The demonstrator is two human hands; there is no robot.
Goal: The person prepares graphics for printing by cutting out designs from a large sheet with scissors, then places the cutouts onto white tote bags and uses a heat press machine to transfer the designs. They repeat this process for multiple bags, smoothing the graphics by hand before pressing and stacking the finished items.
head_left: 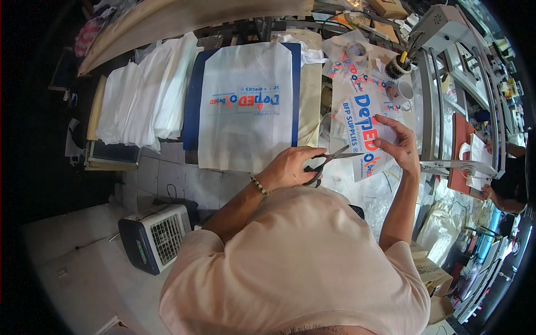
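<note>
My left hand (290, 167) grips black scissors (326, 163), blades pointing to 3 o'clock at the printed sheet (365, 137) pinched in my right hand (399, 145).

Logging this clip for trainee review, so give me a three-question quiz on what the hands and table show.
1. True or false: the left hand grips the scissors.
2. What does the right hand hold: A) a roll of tape, B) a printed sheet, C) a mug?
3. What lies flat on the blue board?

Key:
1. True.
2. B, the printed sheet.
3. A white printed bag.
</note>
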